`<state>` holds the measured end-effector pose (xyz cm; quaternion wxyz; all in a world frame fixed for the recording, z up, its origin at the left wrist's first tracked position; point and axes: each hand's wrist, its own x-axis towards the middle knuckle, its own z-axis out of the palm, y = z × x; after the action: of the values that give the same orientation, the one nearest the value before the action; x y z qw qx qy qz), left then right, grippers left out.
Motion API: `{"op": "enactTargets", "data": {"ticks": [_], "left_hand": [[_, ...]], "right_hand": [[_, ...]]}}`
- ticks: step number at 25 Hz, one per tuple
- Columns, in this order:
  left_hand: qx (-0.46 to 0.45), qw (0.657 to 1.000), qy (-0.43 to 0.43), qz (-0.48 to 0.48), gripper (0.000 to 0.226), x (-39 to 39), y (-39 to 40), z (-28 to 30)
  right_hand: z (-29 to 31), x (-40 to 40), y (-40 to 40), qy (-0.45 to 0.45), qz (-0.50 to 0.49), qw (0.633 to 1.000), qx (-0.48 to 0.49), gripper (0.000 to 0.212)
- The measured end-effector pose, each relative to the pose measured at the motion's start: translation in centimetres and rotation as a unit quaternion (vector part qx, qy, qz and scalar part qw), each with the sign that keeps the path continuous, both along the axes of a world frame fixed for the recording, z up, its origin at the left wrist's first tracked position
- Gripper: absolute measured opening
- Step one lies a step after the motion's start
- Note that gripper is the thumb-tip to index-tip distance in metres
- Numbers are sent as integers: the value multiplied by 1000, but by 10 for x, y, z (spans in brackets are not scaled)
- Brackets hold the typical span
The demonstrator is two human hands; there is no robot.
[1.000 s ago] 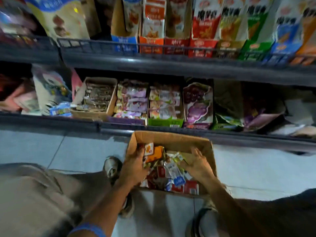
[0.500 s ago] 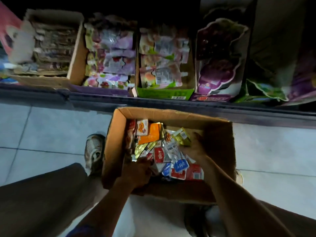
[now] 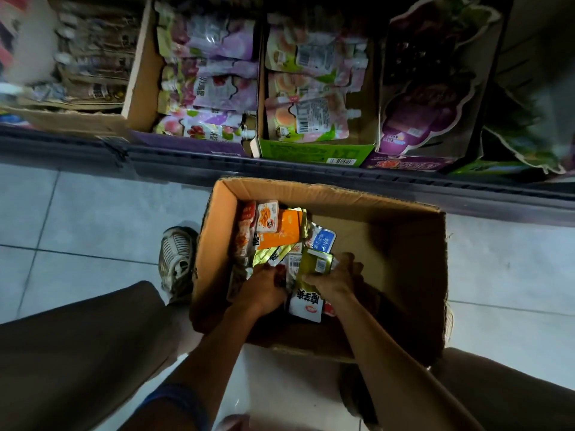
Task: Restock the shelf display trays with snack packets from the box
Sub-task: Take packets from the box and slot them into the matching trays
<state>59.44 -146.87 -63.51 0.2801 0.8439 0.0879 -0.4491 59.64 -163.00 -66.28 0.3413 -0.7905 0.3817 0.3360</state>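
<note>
An open cardboard box [image 3: 404,244] stands on the floor between my legs, its left half filled with small snack packets [image 3: 280,231] in orange, red, gold, blue and white. Both hands are inside it. My left hand [image 3: 261,290] grips packets at the near left of the pile. My right hand [image 3: 336,279] grips a bunch of packets, a gold-green one [image 3: 314,264] on top and a white one with black lettering [image 3: 306,303] below. On the low shelf beyond, display trays hold pouches: a purple tray [image 3: 189,146] and a green tray [image 3: 311,150].
A brown cardboard tray [image 3: 137,73] of dark packets sits left on the shelf, with purple grape-shaped packs [image 3: 429,88] and green ones [image 3: 529,144] to the right. The shelf's dark front rail [image 3: 311,178] runs just behind the box. My shoe [image 3: 177,259] is beside the box on grey tiles.
My head has tilted down and closer to the box. Both hands moved together toward the near middle of the pile and closed on packets.
</note>
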Motion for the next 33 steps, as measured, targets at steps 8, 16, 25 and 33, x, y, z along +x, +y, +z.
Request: {"op": "enactTargets", "data": {"ticks": [8, 16, 25, 33], "left_hand": [[-37, 977, 82, 193, 35, 4, -14, 7], [-86, 981, 114, 134, 24, 4, -21, 7], [-143, 954, 133, 228, 23, -4, -19, 7], [-87, 927, -12, 364, 23, 2, -10, 29]], "right_hand": [[15, 8, -1, 82, -149, 972, 159, 35], [3, 6, 13, 43, -265, 938, 220, 62], [2, 18, 12, 25, -229, 951, 208, 52], [58, 16, -39, -135, -181, 968, 110, 21]]}}
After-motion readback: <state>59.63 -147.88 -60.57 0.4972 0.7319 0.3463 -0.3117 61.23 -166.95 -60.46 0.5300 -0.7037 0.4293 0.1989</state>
